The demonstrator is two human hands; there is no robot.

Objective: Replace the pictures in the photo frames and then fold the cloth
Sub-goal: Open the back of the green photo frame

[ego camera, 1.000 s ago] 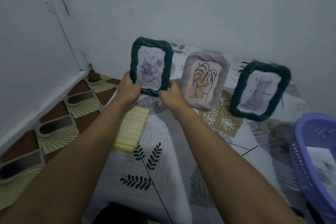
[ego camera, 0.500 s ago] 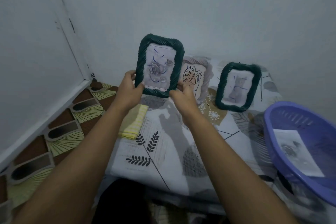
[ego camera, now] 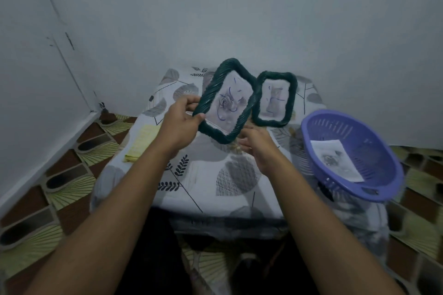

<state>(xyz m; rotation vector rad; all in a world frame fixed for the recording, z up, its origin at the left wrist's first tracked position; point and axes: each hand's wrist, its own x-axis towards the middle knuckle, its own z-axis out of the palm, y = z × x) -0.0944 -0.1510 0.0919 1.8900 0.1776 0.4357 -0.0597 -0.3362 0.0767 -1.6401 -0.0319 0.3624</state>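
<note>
Frame swap step, mid-handling. Dark green braided-rope rectangular photo frame [ego camera: 225,100] is up off the table at frame centre, front face toward the camera, tilted with its top leaning right. Left hand [ego camera: 178,122] pinches the frame's left edge, thumb on the front of the rim and fingers behind, so this hand carries it. Right hand [ego camera: 257,143] sits just under the frame's lower right corner with fingers loose and curled round nothing. Blur hides whether the fingertips touch the rim. Likely reason for the one-hand hold and tilt: freeing the right hand to turn the frame over or get at its back.

Second dark green rope frame [ego camera: 275,99] stands upright just right of the held one, near the wall, picture facing out, probably parked there to stay out of the work area.

Purple perforated plastic basket [ego camera: 340,114] sits at right on the table corner, with a printed paper sheet [ego camera: 335,160] lying inside. Looks like picture storage. Can't tell whether that sheet is a new picture or a removed one.

Yellow checked cloth [ego camera: 141,141] lies flat at centre left on the table edge, untouched and well apart from both hands, so the fold step looks still pending. Table under a white leaf-print cover [ego camera: 199,175] fills the centre.
</note>
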